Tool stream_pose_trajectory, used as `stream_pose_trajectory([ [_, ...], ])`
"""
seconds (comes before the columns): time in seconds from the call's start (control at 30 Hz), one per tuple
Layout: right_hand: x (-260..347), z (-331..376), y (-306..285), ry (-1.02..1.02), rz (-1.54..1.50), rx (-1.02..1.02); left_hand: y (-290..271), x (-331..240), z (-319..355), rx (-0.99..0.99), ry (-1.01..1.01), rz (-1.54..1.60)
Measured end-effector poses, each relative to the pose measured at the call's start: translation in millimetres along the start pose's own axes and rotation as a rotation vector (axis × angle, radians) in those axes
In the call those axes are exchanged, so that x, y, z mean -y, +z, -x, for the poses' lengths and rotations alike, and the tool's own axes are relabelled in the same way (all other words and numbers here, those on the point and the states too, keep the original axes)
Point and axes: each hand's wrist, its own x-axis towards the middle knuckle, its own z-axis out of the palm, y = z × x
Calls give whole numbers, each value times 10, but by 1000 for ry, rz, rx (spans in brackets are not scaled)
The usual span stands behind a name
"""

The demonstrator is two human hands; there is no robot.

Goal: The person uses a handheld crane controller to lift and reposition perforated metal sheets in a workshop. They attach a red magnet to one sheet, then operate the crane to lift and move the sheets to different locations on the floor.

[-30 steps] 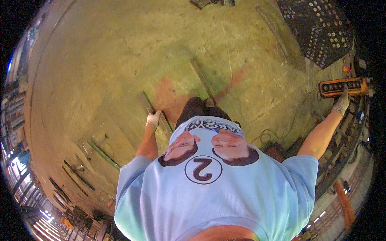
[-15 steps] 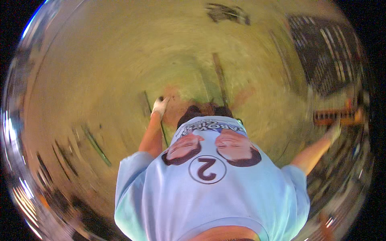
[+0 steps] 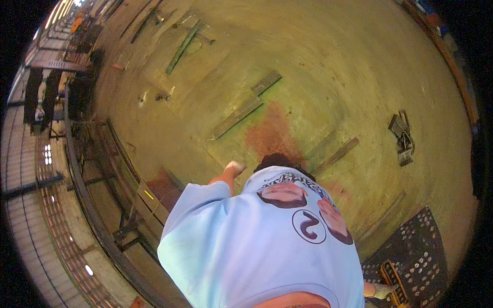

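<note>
R grip (image 3: 382,290) on orange controller (image 3: 393,281) (L grip (image 3: 235,168) empty)

No packages, labels, signs or screens visible; only bare workshop floor (image 3: 318,66) with scattered metal.

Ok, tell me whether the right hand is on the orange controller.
Yes, the gloved right hand grips the orange controller at the lower right, beside the perforated black mat.
</note>
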Motion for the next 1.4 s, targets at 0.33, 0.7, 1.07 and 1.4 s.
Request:
stream_pose_trajectory([
  [0.33,48,531,-91,-85,19,114,537,613,-451,-106,206,242],
  [0.7,1,-276,-1429,-65,-199,41,195,42,-92,-99,227,609],
  [1.07,-222,-1618,-2046,154,-146,-302,1854,16,-399,95,283,-110],
  [1.4,-1037,-3320,-2847,257,-34,-377,3155,-2378,437,-101,541,196],
])
